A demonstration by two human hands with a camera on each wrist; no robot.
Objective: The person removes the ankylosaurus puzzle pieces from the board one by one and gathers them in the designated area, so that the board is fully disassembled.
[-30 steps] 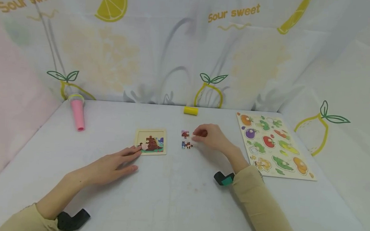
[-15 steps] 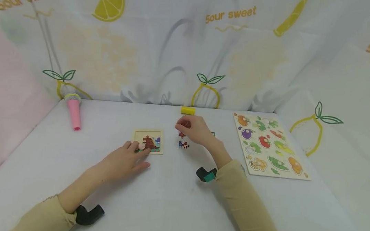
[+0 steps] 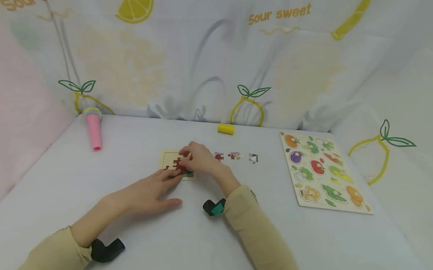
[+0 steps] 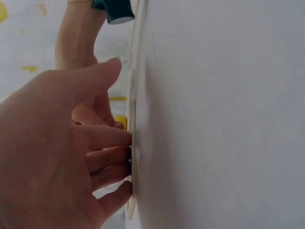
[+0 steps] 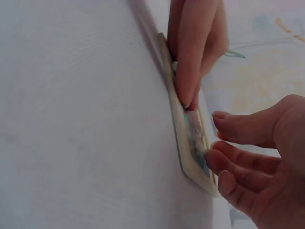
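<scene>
A small square wooden puzzle board lies mid-table, its brown animal picture partly filled with pieces. My left hand rests its fingertips on the board's lower left, thumb spread on the table side. Over the upper right of the board, my right hand has its thumb and fingers curled close together. A puzzle piece seems pinched there, mostly hidden; in the right wrist view the right hand is at the board's rim. Loose puzzle pieces lie in a row right of the hand.
A vegetable peg board lies at the right. A pink toy microphone stands at the far left, and a yellow cylinder lies by the back edge. A printed curtain hangs behind the table.
My right hand has moved left from the loose pieces to the puzzle board. My left hand has shifted slightly right along the board, its fingers further over the picture.
</scene>
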